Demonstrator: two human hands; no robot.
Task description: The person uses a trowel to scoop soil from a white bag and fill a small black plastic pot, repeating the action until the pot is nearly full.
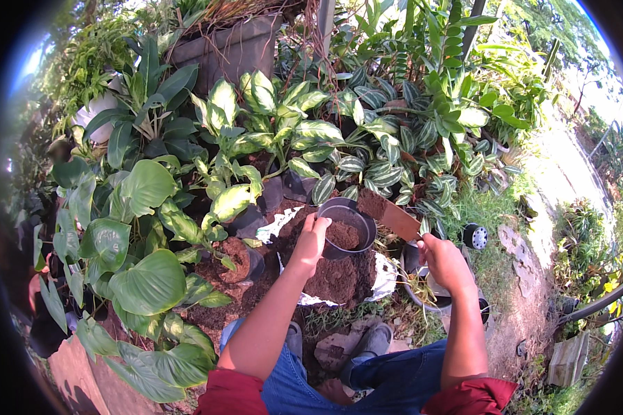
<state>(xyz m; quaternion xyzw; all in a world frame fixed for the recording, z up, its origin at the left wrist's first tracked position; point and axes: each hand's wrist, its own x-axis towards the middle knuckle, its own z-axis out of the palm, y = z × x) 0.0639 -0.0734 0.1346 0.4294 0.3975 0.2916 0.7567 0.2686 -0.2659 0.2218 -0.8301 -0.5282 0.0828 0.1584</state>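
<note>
A round black plastic plant pot [366, 228], partly filled with brown soil [342, 235], is gripped at its left rim by my left hand [313, 241]. My right hand [443, 259] is closed on the handle end of a flat garden trowel [401, 222]. Dark soil lies on the trowel's blade, which is at the pot's upper right rim. Below the pot, more potting soil [337, 282] is heaped on an open white sack [385, 277]. The trowel's handle is mostly hidden in my fingers.
Broad-leaved potted plants [150, 282] crowd the left side, and variegated ones [280, 124] stand beyond the soil. A soil-filled nursery bag [237, 259] sits left of the sack. A small black pot [475, 236] lies on the grass at right. My shoes [374, 340] are below the sack.
</note>
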